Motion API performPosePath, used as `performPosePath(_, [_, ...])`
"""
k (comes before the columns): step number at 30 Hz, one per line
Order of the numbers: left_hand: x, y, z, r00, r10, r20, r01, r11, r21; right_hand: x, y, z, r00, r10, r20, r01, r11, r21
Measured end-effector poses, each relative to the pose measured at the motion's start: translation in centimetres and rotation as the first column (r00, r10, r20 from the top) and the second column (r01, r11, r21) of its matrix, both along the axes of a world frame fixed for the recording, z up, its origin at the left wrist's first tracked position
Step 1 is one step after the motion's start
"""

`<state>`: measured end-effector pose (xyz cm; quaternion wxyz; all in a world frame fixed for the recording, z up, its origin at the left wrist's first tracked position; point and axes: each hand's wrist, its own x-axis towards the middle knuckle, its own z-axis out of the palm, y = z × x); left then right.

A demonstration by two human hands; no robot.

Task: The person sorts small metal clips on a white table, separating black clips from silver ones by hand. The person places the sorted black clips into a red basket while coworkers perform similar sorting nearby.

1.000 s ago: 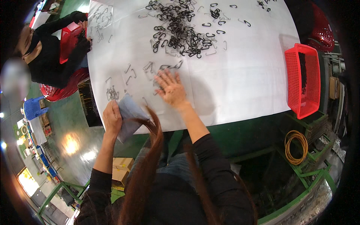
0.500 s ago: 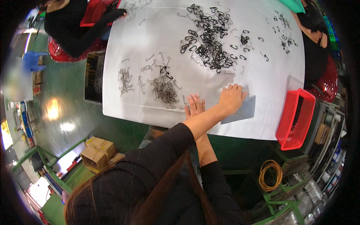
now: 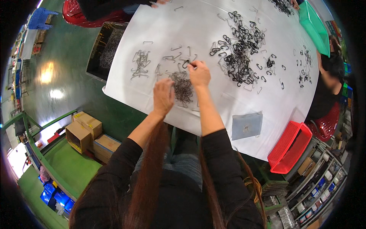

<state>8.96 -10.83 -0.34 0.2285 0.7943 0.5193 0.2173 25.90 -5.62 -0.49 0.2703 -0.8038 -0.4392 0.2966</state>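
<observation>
My right hand (image 3: pixel 199 74) pinches a black wire hook (image 3: pixel 186 63) at the far edge of a pile of thin grey wire hooks (image 3: pixel 182 88). My left hand (image 3: pixel 164 96) hovers at the left side of that pile, its fingers smeared by motion, so whether it holds anything is unclear. Farther left lies a smaller group of grey hooks (image 3: pixel 141 63). A large heap of black hooks (image 3: pixel 240 57) spreads across the table to the right of my hands. A flat blue-grey sheet or pouch (image 3: pixel 240 124) lies near the table's front edge, with something small and thin on it.
The white-covered table (image 3: pixel 213 101) carries scattered hooks at the far right. A red basket (image 3: pixel 281 152) stands at its right edge, a green basket (image 3: pixel 316 28) farther back. Two co-workers sit at the far left and right. A dark crate (image 3: pixel 100 57) stands beside the left edge.
My left hand has left the blue-grey sheet, uncovering it, and moved left to the grey hooks. My right hand has moved forward to the black hook. My arms are no longer crossed, and the view has shifted.
</observation>
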Motion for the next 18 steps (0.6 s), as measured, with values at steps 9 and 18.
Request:
performPosePath(9, [3.9, -3.9, -3.9, 0.496, -0.82, -0.285, 0.864, 0.499, 0.068, 5.8, -4.5, 5.7, 0.349, 0.066, -0.935, 0.308, 0.934, 0.182])
performPosePath(18, [9.0, 8.3, -4.5, 0.901, -0.303, -0.309, 0.354, 0.927, 0.125, 7.1, -6.0, 9.0, 0.051, 0.132, -0.99, 0.419, 0.897, 0.141])
